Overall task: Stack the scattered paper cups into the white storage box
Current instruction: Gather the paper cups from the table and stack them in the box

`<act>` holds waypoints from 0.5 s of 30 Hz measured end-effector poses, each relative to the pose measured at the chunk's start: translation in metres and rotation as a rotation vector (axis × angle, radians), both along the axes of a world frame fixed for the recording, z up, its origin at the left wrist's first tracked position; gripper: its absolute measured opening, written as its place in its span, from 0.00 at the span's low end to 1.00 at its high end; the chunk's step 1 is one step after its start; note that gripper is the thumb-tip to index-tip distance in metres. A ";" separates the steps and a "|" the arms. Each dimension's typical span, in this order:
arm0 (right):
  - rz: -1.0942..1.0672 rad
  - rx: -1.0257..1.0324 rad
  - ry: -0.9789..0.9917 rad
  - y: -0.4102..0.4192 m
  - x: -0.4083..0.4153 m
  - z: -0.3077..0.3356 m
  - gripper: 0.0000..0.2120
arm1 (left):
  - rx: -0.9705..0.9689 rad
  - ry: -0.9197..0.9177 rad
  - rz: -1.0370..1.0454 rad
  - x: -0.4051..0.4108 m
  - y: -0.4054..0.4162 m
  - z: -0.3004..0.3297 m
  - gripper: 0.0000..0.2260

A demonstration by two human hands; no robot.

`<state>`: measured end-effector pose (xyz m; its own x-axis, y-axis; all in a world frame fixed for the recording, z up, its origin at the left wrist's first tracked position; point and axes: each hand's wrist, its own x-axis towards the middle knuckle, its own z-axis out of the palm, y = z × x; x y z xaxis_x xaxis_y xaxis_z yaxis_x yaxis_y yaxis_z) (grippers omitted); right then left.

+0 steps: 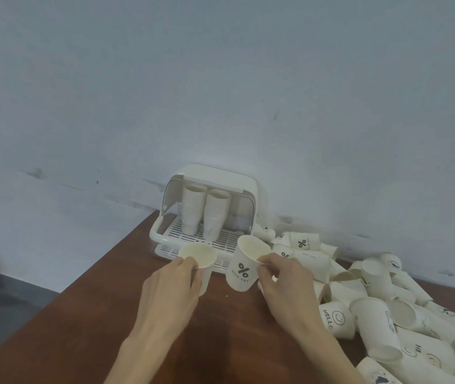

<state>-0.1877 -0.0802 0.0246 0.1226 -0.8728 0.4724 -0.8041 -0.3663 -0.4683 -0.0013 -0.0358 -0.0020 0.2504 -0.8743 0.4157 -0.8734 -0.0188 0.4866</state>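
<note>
My left hand grips a plain paper cup upright by its side, just in front of the white storage box. My right hand pinches the rim of a second cup printed "% NICE DAY", tilted with its mouth toward the box. The two cups are a little apart. The box stands at the table's far edge against the wall, its clear lid raised, and two tall cup stacks stand on its slatted tray. A heap of scattered cups lies to the right.
The brown table drops off along its left edge to a grey floor. A pale wall rises right behind the box. The cup heap runs from beside the box down to the bottom right corner, some cups printed "HELLO".
</note>
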 end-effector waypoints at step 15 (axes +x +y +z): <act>-0.116 -0.003 -0.115 -0.082 0.059 -0.031 0.11 | -0.076 0.047 0.047 0.051 -0.106 -0.002 0.10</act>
